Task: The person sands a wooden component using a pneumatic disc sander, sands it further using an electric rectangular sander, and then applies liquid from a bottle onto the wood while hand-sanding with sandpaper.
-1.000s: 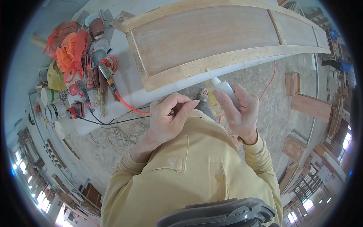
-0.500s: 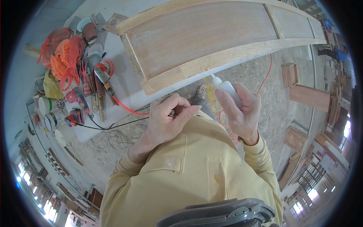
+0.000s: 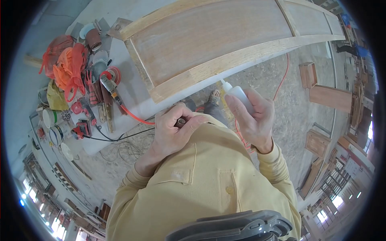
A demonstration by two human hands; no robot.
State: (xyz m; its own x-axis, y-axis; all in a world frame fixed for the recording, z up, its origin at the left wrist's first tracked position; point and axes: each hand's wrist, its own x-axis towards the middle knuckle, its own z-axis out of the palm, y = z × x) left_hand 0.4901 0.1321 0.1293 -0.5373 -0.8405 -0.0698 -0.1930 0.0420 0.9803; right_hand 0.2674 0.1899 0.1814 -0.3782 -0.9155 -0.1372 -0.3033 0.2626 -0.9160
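My right hand (image 3: 253,116) is wrapped round a small white bottle (image 3: 240,97), its thin nozzle pointing up and left beside the near edge of a framed wooden panel (image 3: 209,44). In front of my body, my left hand (image 3: 175,130) is closed round a small dark cylindrical object (image 3: 180,122), of which only the round end shows. The panel lies on a white-topped table (image 3: 124,60), with pale frame strips around browner inset boards.
A sander (image 3: 109,82) with a red hose lies on the table's left part, near orange and red bags (image 3: 66,60), tools and buckets (image 3: 56,132). Wooden boxes (image 3: 308,75) and a board (image 3: 330,98) are on the floor at right. A person in blue (image 3: 360,50) is far right.
The view has shifted slightly, and the panel appears a little further left and up. The dark object in my left hand shows more of its round end. The bottle is still held.
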